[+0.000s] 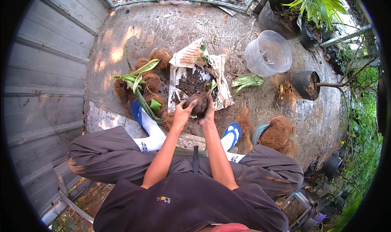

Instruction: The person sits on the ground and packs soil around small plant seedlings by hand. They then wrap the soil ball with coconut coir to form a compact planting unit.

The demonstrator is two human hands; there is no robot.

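One opened white sack point(174, 83) lies spread on the concrete floor point(211, 24), and from my remote seat I see loose dark soil point(191, 82) across its middle. Both forearms point(161, 158) reach forward and converge over the sack's near edge, where the dark brown ball point(198, 105) is held; it looks rounded, rough and earthy, darker than the orange-brown fibre balls point(162, 57) at left. I have the left hand point(179, 114) cupping its left side, thumb laid across it, while the right hand point(208, 114) lies along its right side, fingers pointing away from the body. The fingers curve about the ball, the two hands parted by roughly its width, gripping it between them. A small green leaf point(211, 85) shows just beyond the right fingertips; I cannot tell whether it is rooted in the ball. For writing, red printing covers the sack's far flap, dark lettering marks the white socks point(155, 139), and a tiny multicoloured emblem point(163, 200) sits on the dark shirt point(183, 191).
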